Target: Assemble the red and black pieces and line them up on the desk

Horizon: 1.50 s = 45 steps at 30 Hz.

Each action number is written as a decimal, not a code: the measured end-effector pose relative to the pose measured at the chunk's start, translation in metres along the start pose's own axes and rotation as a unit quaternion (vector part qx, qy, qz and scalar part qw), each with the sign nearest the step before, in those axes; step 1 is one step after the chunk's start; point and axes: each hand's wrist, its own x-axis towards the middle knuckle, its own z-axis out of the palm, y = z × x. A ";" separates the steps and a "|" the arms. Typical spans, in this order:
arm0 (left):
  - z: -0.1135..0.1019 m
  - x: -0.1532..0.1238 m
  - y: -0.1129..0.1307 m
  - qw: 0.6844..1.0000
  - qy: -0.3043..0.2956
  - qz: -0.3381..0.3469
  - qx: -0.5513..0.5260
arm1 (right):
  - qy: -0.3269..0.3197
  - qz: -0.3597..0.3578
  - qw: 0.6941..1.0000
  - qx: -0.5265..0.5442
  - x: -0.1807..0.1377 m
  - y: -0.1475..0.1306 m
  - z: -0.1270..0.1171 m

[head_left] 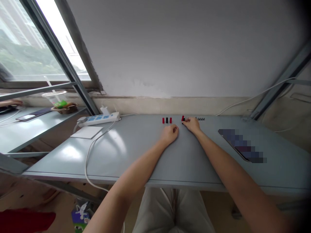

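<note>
Both my arms reach out over a grey table (136,152). My left hand (170,133) rests on the tabletop with its fingers curled in; whether anything is inside them is hidden. Just beyond it stand three small upright pieces (167,120), red, black and red. My right hand (191,124) lies a little further right, fingers pinched on a small red and black piece (183,119). A short row of tiny dark pieces (201,119) lies right of that hand.
A white power strip (99,119) with a trailing cable (88,158) and a white pad (86,132) lie at the left. A flat dark device (240,145) lies at the right. On a neighbouring table (14,132), a phone (34,114), a drink cup (53,97) and another person's hand (11,103).
</note>
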 end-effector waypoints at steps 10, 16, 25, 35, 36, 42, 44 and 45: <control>0.001 0.001 -0.002 1.000 -0.004 -0.006 -0.007 | -0.071 0.009 0.997 -0.033 0.000 0.001 -0.003; -0.001 0.001 0.001 1.000 -0.020 -0.017 0.000 | -0.078 0.008 0.995 -0.068 0.001 0.005 -0.003; -0.002 0.001 0.002 0.999 -0.025 -0.020 -0.012 | -0.045 0.014 0.996 -0.078 0.004 0.012 0.004; -0.007 0.001 0.004 0.999 -0.027 -0.044 0.002 | -0.047 0.017 0.994 -0.097 0.002 0.009 0.002; -0.008 0.001 0.004 0.999 -0.025 -0.046 0.006 | -0.052 0.014 0.993 -0.107 0.001 0.009 -0.001; -0.013 0.004 0.001 0.997 0.006 -0.071 0.024 | -0.105 -0.010 0.980 -0.171 -0.011 -0.004 -0.025; -0.015 0.005 0.001 0.996 0.013 -0.082 0.030 | -0.123 -0.020 0.980 -0.157 -0.018 -0.009 -0.031; -0.016 0.005 0.001 0.995 0.015 -0.088 0.035 | -0.125 -0.029 0.981 -0.146 -0.022 -0.012 -0.032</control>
